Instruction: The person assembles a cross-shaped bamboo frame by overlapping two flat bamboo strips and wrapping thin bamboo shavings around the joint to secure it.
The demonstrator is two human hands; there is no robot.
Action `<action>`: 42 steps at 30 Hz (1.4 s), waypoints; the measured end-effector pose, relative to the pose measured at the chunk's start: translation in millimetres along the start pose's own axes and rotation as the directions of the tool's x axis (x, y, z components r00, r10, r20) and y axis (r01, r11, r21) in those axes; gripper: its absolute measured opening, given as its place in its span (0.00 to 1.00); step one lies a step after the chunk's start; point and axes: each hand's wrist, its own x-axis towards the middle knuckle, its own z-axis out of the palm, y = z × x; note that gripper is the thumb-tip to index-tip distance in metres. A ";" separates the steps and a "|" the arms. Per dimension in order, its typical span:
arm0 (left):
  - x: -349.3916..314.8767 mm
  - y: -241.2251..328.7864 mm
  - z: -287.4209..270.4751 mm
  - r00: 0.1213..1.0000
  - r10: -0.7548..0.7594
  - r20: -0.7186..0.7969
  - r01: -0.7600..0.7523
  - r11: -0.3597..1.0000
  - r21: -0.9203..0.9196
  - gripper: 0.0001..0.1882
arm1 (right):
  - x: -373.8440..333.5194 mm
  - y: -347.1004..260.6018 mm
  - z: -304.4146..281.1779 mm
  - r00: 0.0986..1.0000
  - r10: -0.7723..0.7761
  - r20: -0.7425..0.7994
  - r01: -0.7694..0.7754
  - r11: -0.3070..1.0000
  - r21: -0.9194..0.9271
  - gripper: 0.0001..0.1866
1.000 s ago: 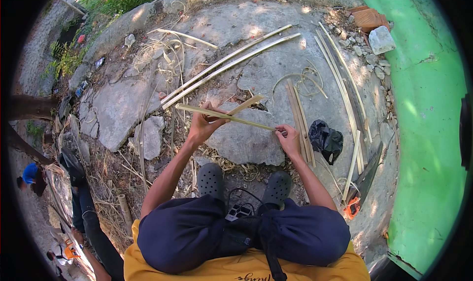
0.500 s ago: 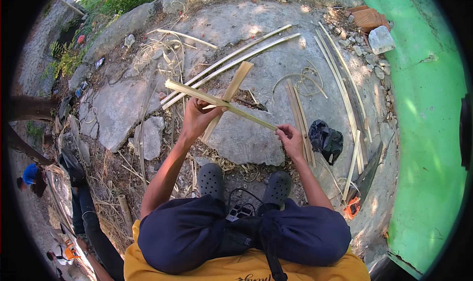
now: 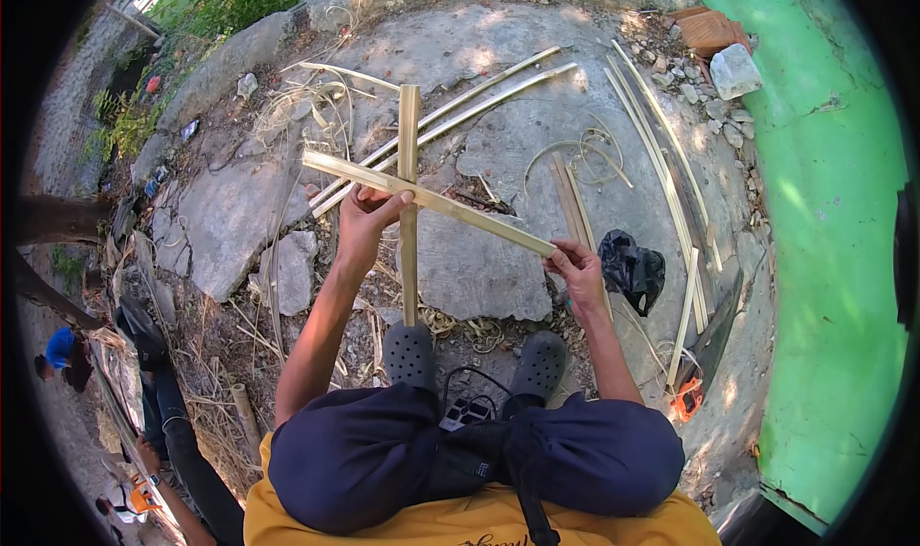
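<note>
Nearest is the yellow shirt (image 3: 383, 519), then the dark trousers (image 3: 345, 450) and the grey clogs (image 3: 410, 356), set at the near edge of the broken concrete (image 3: 470, 278). Past the clogs, the left hand (image 3: 364, 225) pinches two slats where they cross, its thumb on top. The upper slat (image 3: 470, 213) slants over the concrete's near part, its right end gripped between the thumb and fingers of the right hand (image 3: 578, 270). The lower slat (image 3: 409, 259) passes beneath it, pointing away from the person; its near end shows just at the left clog's toe, and whether they touch I cannot tell.

Toward the concrete's right edge lies an orange-handled tool (image 3: 687, 399); a black bag (image 3: 632, 270) is just beyond the right hand. Long strips (image 3: 656, 148) run along that right edge, beside the green surface (image 3: 834, 163). Farther off, two poles (image 3: 503, 94) lie aslant, with curled shavings (image 3: 311, 110) to their left. A pale block (image 3: 735, 72) sits at the far right corner; a bush (image 3: 230, 0) grows beyond the far left.
</note>
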 end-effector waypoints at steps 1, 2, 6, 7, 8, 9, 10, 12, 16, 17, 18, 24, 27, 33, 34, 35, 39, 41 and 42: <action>0.2 0.3 -0.6 1.000 -0.009 -0.005 0.009 1.000 -0.010 0.11 | -0.4 -1.1 0.5 1.000 -0.007 0.003 0.007 1.000 0.008 0.13; 1.0 -0.4 -1.5 1.000 -0.010 -0.003 0.010 1.000 -0.010 0.11 | -1.1 -2.7 0.6 1.000 -0.008 0.001 0.008 1.000 0.008 0.13; 1.3 -2.1 -5.9 1.000 -0.018 -0.025 0.017 0.998 -0.056 0.12 | -2.9 -5.0 3.5 0.999 -0.019 0.036 0.018 0.999 0.032 0.12; 1.2 -2.3 -6.5 0.999 -0.020 -0.032 0.017 0.997 -0.074 0.12 | -2.9 -5.1 3.9 0.999 -0.026 0.048 0.024 0.999 0.039 0.12; 0.9 -2.3 -7.3 0.999 -0.019 -0.032 0.017 0.997 -0.076 0.12 | -2.9 -5.6 4.5 0.998 -0.026 0.048 0.024 0.999 0.037 0.12; 1.6 -3.0 -6.0 0.999 -0.020 -0.028 0.018 0.997 -0.075 0.12 | -3.0 -4.6 3.0 0.998 -0.028 0.050 0.026 0.999 0.044 0.12; 2.4 -3.5 -4.6 0.999 -0.021 -0.024 0.019 0.997 -0.075 0.12 | -3.1 -3.6 1.6 0.998 -0.030 0.052 0.027 0.998 0.052 0.12; 2.7 -4.1 -4.6 0.999 -0.023 -0.024 0.021 0.997 -0.071 0.12 | -4.1 -2.6 1.1 0.999 -0.021 0.047 0.018 0.998 0.058 0.12; 1.8 -4.7 -7.5 0.999 -0.030 -0.030 0.028 0.998 -0.057 0.12 | -4.6 -1.7 1.7 0.999 -0.005 0.045 0.002 0.999 0.054 0.12; 2.0 -5.3 -7.4 0.999 -0.031 -0.029 0.029 0.998 -0.058 0.12 | -4.7 -1.2 1.1 0.999 -0.005 0.044 0.002 0.999 0.053 0.12; 2.3 -6.3 -8.4 0.999 -0.025 -0.022 0.023 0.997 -0.068 0.12 | -4.5 -0.8 1.6 0.999 0.000 0.042 -0.003 0.998 0.060 0.12; 3.3 -9.8 -10.7 0.999 -0.040 -0.018 0.038 0.997 -0.071 0.13 | -5.2 -0.7 2.7 0.999 0.020 0.032 -0.022 0.996 0.087 0.11; 2.6 -9.2 -7.8 0.999 -0.047 -0.021 0.046 0.996 -0.076 0.14 | -4.9 -0.2 2.0 0.999 0.024 0.024 -0.026 0.995 0.091 0.11; 2.5 -9.5 -6.8 0.998 -0.054 -0.037 0.051 0.996 -0.076 0.15 | -4.7 0.4 0.4 0.999 0.031 0.008 -0.032 0.997 0.077 0.12; 2.6 -9.4 -6.8 0.998 -0.057 -0.037 0.054 0.996 -0.072 0.16 | -4.5 0.2 0.3 0.999 0.032 0.009 -0.033 0.997 0.075 0.12; 2.8 -9.2 -6.9 0.998 -0.057 -0.037 0.054 0.996 -0.072 0.16 | -4.5 0.0 0.2 0.999 0.033 0.008 -0.033 0.997 0.075 0.12; 2.0 -6.2 -7.0 0.999 -0.044 -0.017 0.043 0.998 -0.050 0.15 | -5.2 -1.7 1.9 1.000 0.027 0.003 -0.027 0.999 0.019 0.12; 1.1 -4.6 -6.7 1.000 -0.023 -0.012 0.023 0.999 -0.035 0.15 | -4.3 -3.1 4.5 1.000 0.025 -0.003 -0.025 0.999 -0.032 0.12; 0.4 -3.6 -7.7 0.999 0.031 0.019 -0.032 0.999 0.022 0.15 | -3.4 -4.4 7.8 0.999 0.033 -0.016 -0.034 0.995 -0.091 0.12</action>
